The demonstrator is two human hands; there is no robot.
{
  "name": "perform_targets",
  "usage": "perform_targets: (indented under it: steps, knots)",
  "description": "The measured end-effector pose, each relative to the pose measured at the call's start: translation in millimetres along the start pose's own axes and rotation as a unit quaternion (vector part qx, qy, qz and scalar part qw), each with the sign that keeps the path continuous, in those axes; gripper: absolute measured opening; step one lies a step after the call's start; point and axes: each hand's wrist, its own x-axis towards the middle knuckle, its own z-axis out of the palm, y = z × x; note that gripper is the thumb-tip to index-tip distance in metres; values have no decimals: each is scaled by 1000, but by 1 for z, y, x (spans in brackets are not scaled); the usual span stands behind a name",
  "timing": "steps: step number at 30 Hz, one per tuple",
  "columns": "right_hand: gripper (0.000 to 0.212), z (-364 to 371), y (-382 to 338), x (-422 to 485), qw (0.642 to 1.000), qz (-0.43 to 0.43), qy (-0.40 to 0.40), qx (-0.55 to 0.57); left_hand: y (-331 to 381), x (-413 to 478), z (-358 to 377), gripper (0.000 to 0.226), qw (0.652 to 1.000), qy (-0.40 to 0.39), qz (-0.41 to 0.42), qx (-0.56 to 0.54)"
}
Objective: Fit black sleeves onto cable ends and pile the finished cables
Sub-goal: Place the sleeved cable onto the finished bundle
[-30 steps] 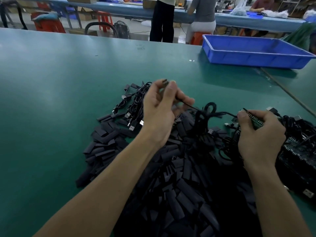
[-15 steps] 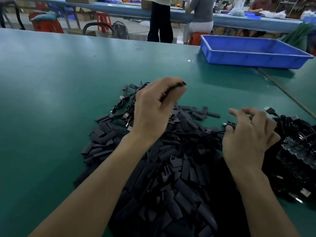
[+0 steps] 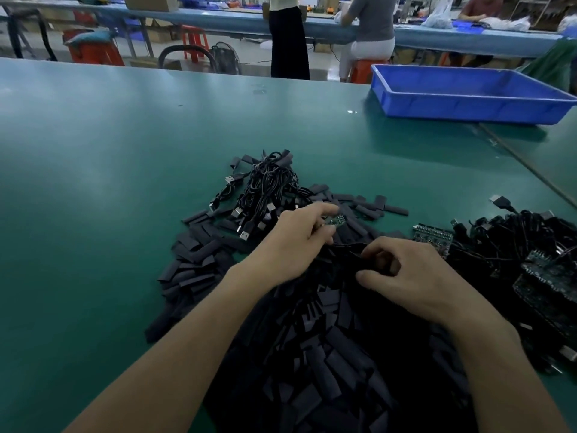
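Green bench (image 3: 125,182) lay under us, workers (image 3: 371,29) busy at the far line. Our left hand (image 3: 296,245) had its grip clamped on the cable's little circuit board (image 3: 336,220), just above the heap of black sleeves (image 3: 327,339). Our right hand (image 3: 418,282) curled into that heap; whether its grip had closed on a sleeve, we couldn't tell. Best, we judged, to pinch one sleeve open-mouthed, line it up with the board, and slide straight. Finished cables (image 3: 268,185) lay beyond.
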Motion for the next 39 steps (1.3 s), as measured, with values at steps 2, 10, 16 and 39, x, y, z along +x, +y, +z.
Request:
perform_targets:
  steps: [2, 10, 16, 39]
  knots:
    - [28, -1, 1, 0, 1000, -7, -25, 4, -5, -2, 4, 12, 997, 20, -17, -67]
    - [17, 1, 2, 0, 997, -39, 22, 59, -16, -8, 14, 3, 983, 63, -20, -169]
    - [17, 6, -1, -1, 986, -74, 90, 118, -19, -9, 18, 4, 979, 68, -11, -193]
    - [30, 19, -2, -2, 988, -104, 45, 107, -21, -9, 18, 3, 971, 73, -19, -228]
